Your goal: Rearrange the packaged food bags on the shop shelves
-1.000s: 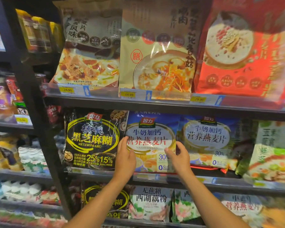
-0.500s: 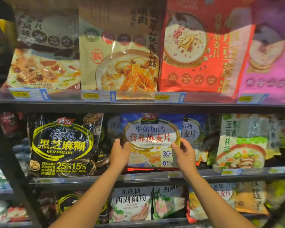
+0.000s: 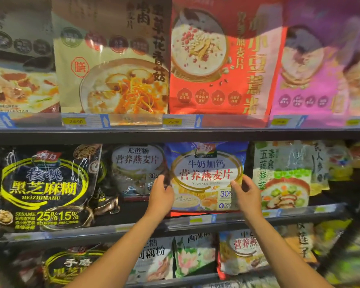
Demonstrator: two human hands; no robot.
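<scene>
A blue oatmeal bag (image 3: pixel 206 173) with a gold oval and red characters stands upright on the middle shelf (image 3: pixel 133 226). My left hand (image 3: pixel 161 196) grips its lower left edge and my right hand (image 3: pixel 246 195) grips its lower right edge. To its left, set further back, stands a paler oatmeal bag (image 3: pixel 133 171). A big black sesame paste bag (image 3: pixel 46 188) fills the left of that shelf. A green vegetable porridge bag (image 3: pixel 283 175) stands just right of my right hand.
The top shelf holds a beige mushroom porridge bag (image 3: pixel 112 65), a red bean oatmeal bag (image 3: pixel 222 59) and a pink bag (image 3: pixel 312 69) behind price tags (image 3: pixel 175 121). The bottom shelf carries lotus root powder bags (image 3: pixel 154 258) and another oatmeal bag (image 3: pixel 241 252).
The blue oatmeal bag has shifted right along the middle shelf in both hands, uncovering the paler oatmeal bag behind on its left. The view has also swung right.
</scene>
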